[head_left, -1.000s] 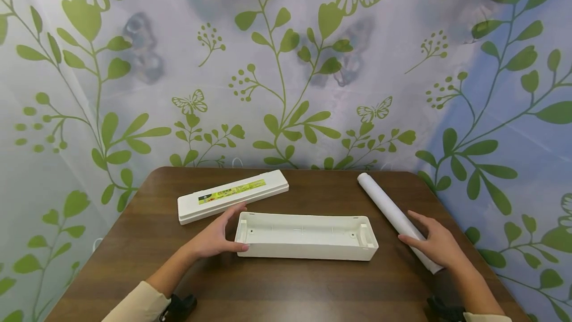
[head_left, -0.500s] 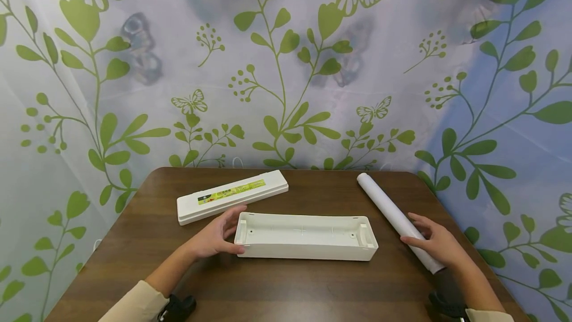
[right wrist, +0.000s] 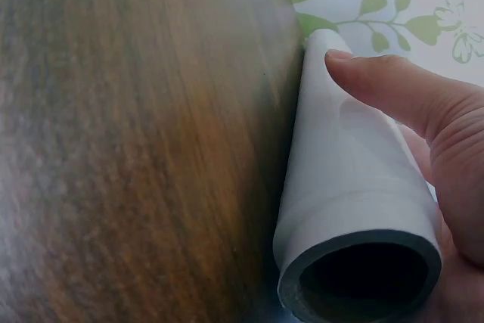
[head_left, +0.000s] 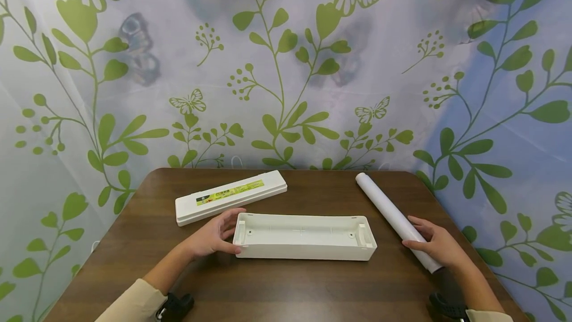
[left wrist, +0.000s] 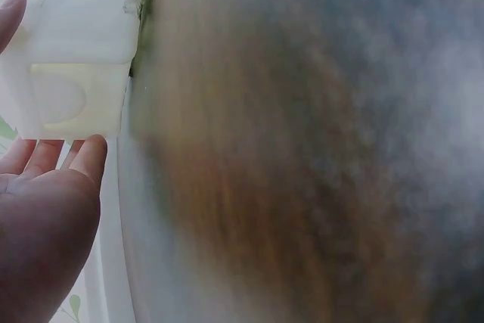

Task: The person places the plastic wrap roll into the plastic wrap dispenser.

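Observation:
A long white cling film dispenser box (head_left: 308, 252) lies uncovered on the table, its hollow facing up. My left hand (head_left: 215, 235) holds the box's left end, thumb at the near corner and fingers at the far one. In the left wrist view, the fingertips (left wrist: 92, 153) are right at the end wall of the box (left wrist: 79, 104). To the right, my right hand (head_left: 440, 246) grips the lower part of a white roll of cling film (head_left: 390, 208), which lies slantwise. The right wrist view shows the thumb along the roll (right wrist: 344, 164) and its dark hollow core facing the camera.
Behind the box, at the left, lies the white lid (head_left: 187, 208) with a yellow-green label. The brown wooden table (head_left: 308, 292) ends at a patterned cloth backdrop (head_left: 295, 78).
My left thumb has drawn back slightly to the left at the box's near corner. My right fingers have curled more closely round the roll. Box, lid and roll keep their places.

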The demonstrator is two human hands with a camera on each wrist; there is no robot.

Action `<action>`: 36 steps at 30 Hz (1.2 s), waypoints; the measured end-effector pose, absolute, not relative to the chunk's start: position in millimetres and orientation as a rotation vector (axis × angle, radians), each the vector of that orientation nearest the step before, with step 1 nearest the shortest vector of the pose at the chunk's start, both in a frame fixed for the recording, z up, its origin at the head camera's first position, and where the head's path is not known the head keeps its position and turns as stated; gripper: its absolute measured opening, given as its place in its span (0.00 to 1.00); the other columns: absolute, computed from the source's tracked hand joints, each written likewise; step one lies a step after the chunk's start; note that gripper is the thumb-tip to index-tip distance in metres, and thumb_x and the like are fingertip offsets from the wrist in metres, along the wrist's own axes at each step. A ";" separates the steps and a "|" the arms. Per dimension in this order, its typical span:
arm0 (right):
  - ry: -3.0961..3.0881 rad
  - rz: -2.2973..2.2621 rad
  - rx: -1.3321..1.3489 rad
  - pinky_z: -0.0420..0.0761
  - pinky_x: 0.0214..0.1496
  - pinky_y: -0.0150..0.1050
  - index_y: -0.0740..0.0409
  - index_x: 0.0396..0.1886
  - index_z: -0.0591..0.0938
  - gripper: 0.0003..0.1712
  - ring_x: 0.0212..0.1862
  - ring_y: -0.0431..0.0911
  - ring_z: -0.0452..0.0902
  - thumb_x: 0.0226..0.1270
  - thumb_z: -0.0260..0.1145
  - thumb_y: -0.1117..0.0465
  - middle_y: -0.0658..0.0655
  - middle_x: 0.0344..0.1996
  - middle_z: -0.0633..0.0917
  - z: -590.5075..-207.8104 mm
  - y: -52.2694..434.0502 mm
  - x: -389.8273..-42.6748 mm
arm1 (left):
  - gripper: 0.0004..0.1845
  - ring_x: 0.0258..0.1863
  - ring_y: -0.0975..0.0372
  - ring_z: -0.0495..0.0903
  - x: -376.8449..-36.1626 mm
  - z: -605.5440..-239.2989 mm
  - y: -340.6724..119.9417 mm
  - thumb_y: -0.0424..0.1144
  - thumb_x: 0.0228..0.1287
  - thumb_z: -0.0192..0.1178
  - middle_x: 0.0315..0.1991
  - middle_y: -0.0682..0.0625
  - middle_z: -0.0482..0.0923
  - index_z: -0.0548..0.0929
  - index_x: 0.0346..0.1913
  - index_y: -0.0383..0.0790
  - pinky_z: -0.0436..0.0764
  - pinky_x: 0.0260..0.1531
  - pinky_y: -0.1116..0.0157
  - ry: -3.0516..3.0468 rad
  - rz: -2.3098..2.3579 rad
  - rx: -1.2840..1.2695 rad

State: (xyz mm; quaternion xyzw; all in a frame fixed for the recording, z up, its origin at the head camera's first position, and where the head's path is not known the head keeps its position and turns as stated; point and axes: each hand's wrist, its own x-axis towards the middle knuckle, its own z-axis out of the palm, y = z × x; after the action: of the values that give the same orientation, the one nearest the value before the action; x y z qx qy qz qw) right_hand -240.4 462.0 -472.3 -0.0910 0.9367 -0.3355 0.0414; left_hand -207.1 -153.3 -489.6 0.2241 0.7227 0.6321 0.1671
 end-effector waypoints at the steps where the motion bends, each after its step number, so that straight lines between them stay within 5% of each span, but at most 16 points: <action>1: 2.864 -1.037 -0.269 0.80 0.37 0.35 0.65 0.78 0.64 0.50 0.50 0.51 0.82 0.63 0.76 0.49 0.78 0.63 0.77 -472.2 462.2 -240.1 | 0.53 0.78 0.38 0.55 -207.5 -489.8 -153.7 0.29 0.53 0.77 0.77 0.33 0.56 0.54 0.78 0.33 0.72 0.67 0.74 2.057 1.795 0.638; 12: 2.834 -1.082 -0.251 0.81 0.38 0.33 0.66 0.76 0.66 0.49 0.46 0.38 0.80 0.62 0.77 0.50 0.76 0.62 0.79 -470.6 462.7 -241.1 | 0.54 0.78 0.37 0.56 -209.6 -487.1 -154.5 0.29 0.54 0.77 0.77 0.32 0.55 0.52 0.78 0.29 0.75 0.66 0.70 2.054 1.764 0.629; 36: 2.857 -1.117 -0.179 0.81 0.39 0.33 0.60 0.75 0.71 0.46 0.45 0.34 0.79 0.61 0.78 0.50 0.75 0.62 0.80 -472.2 460.4 -240.6 | 0.52 0.77 0.40 0.59 -211.6 -483.7 -156.0 0.29 0.52 0.78 0.76 0.36 0.59 0.57 0.77 0.35 0.75 0.66 0.72 2.063 1.738 0.626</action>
State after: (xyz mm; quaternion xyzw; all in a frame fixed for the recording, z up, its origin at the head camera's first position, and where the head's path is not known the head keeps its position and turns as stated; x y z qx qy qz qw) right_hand -240.6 460.4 -472.2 -0.0583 0.9292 -0.3634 0.0343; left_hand -211.6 -156.0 -483.7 0.2221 0.7321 0.6168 0.1853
